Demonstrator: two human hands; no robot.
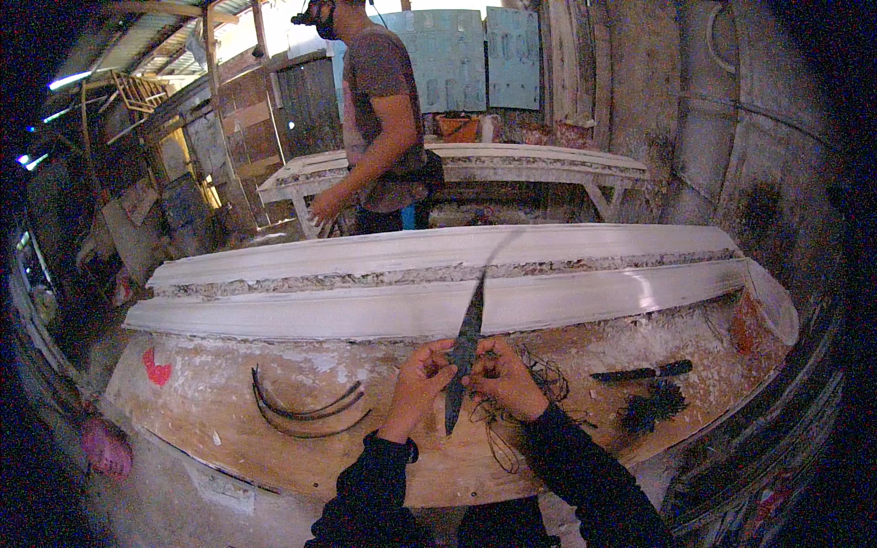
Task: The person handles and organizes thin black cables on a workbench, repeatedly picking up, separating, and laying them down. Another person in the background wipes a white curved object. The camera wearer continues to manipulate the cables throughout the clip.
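Observation:
Over the near part of the plywood table [301,461], I hold a long dark strip [469,333]. It is widest in the middle, tapers at both ends, and a thin wisp trails from its upper tip; its exact kind I cannot make out. My left hand [422,382] pinches its left edge between thumb and fingers. My right hand [504,376] is closed at the right edge, fingertips against the strip. Under and beside the right hand lies tangled thin dark cord [498,447]. Further right are a black-handled knife [644,372] and a bunch of dark fibres [653,408].
Two long white moulded lengths [365,258] stretch across the table's far side. Curved dark strips [306,413] and a red scrap [156,367] lie left. At the right end, an orange-stained bucket [763,310] is tipped over. A person [384,110] stands beyond, beside another bench [539,164].

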